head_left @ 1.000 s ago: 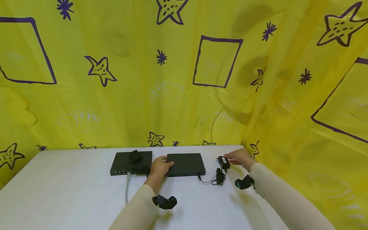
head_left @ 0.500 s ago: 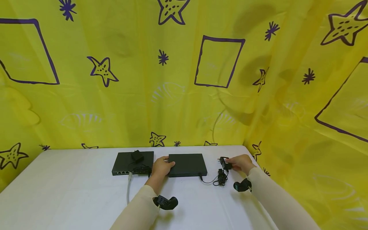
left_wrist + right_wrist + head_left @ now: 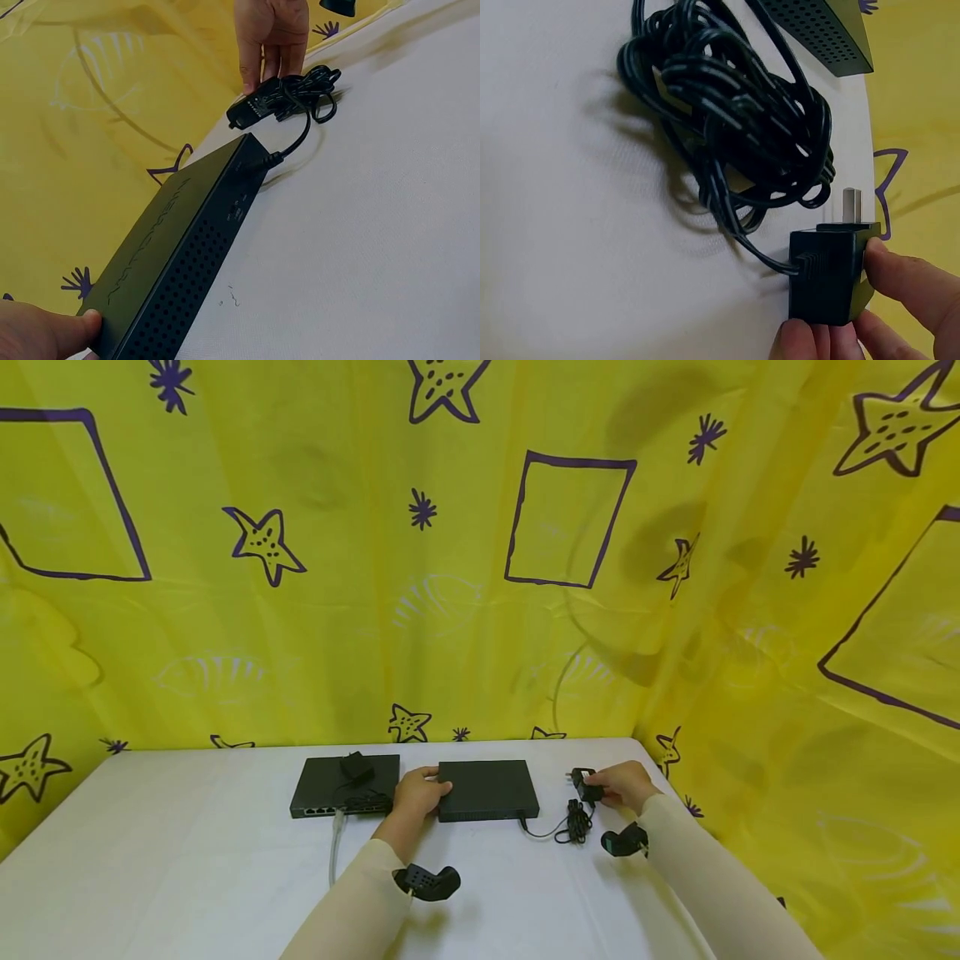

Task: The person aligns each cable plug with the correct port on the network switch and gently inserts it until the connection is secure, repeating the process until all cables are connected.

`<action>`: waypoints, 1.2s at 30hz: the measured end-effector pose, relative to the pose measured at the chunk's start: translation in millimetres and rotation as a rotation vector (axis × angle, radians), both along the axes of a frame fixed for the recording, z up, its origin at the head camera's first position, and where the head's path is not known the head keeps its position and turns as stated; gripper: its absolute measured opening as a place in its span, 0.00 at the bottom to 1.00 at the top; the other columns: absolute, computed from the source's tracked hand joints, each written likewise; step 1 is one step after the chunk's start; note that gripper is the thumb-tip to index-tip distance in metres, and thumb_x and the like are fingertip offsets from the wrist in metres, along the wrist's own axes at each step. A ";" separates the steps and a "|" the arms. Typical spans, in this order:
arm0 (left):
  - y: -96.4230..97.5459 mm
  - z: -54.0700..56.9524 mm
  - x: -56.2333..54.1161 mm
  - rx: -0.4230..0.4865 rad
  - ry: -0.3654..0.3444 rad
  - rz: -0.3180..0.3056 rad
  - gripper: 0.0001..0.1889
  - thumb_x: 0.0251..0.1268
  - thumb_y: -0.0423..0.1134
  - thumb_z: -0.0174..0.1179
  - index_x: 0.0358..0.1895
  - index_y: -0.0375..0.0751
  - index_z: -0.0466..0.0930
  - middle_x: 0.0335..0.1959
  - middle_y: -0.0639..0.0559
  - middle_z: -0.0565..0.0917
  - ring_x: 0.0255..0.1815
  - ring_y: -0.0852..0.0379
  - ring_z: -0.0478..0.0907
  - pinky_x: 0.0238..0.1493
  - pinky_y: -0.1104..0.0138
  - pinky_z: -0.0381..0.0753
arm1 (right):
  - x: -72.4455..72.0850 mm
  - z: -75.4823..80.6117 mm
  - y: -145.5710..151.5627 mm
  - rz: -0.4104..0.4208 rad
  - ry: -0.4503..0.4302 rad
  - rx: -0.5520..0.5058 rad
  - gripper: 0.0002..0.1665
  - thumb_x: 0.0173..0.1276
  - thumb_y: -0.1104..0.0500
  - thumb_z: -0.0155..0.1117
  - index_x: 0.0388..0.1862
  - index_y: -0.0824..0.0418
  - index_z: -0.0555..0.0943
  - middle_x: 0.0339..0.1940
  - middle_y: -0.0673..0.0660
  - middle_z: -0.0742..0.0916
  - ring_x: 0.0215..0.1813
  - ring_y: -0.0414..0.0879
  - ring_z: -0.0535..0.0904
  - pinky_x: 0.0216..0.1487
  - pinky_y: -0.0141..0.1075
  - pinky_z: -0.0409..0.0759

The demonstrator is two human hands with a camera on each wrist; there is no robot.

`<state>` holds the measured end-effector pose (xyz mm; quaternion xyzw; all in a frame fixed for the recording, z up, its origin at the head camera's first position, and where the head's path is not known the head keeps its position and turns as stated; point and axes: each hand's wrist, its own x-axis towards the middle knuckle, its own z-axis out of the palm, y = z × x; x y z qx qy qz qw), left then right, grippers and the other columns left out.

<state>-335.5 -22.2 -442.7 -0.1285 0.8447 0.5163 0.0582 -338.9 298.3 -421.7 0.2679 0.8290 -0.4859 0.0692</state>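
On white table [image 3: 187, 843], at left: ported black box [image 3: 311, 781], dark adapter [image 3: 357, 767] on top, pale cable [image 3: 334, 847] at front. Beside it, left hand [image 3: 416, 793] grips left end of plain black box [image 3: 487, 789], thumb on top. Near box's right end: coiled cord [image 3: 575, 822], connected to box front. Far right: right hand [image 3: 628, 783] pinches power adapter [image 3: 821, 277] between thumb and fingers, metal prongs [image 3: 852, 205] exposed.

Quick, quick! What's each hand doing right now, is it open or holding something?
Left hand: closed, gripping the left end of the flat black box.
Right hand: closed, holding the black plug adapter.
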 end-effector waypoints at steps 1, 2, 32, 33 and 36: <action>-0.2 -0.3 -0.2 0.004 -0.001 0.000 0.24 0.64 0.37 0.66 0.63 0.36 0.77 0.57 0.37 0.81 0.46 0.49 0.83 0.39 0.64 0.84 | -0.3 -0.2 -0.3 -0.006 -0.003 0.005 0.28 0.64 0.62 0.69 0.56 0.78 0.72 0.45 0.67 0.78 0.43 0.55 0.76 0.43 0.36 0.86; -0.3 -0.2 -0.3 0.005 -0.001 -0.001 0.24 0.64 0.37 0.66 0.63 0.36 0.77 0.57 0.37 0.81 0.45 0.49 0.83 0.38 0.64 0.84 | -0.8 -0.4 -0.5 -0.011 -0.005 0.010 0.28 0.64 0.62 0.70 0.55 0.78 0.72 0.44 0.67 0.78 0.43 0.54 0.76 0.42 0.36 0.86; 1.0 0.8 -0.2 -0.049 -0.004 0.013 0.24 0.63 0.39 0.67 0.63 0.38 0.77 0.59 0.37 0.80 0.46 0.48 0.79 0.37 0.65 0.82 | -5.5 6.9 -7.2 -0.011 -0.067 -0.035 0.28 0.62 0.62 0.70 0.55 0.76 0.72 0.37 0.62 0.78 0.38 0.50 0.74 0.42 0.35 0.85; 1.0 0.7 -0.1 -0.049 -0.005 0.013 0.24 0.63 0.39 0.67 0.63 0.38 0.77 0.59 0.37 0.80 0.46 0.48 0.79 0.36 0.65 0.82 | -5.2 7.9 -7.3 -0.006 -0.070 -0.038 0.28 0.62 0.62 0.70 0.55 0.76 0.72 0.37 0.61 0.78 0.37 0.50 0.74 0.43 0.35 0.85; 0.7 -0.2 -0.6 -0.053 -0.002 0.012 0.24 0.63 0.39 0.67 0.63 0.38 0.77 0.59 0.37 0.80 0.47 0.47 0.79 0.36 0.65 0.82 | -3.5 10.6 -7.5 0.007 -0.073 -0.061 0.27 0.62 0.63 0.70 0.55 0.75 0.72 0.38 0.62 0.77 0.37 0.50 0.73 0.45 0.36 0.84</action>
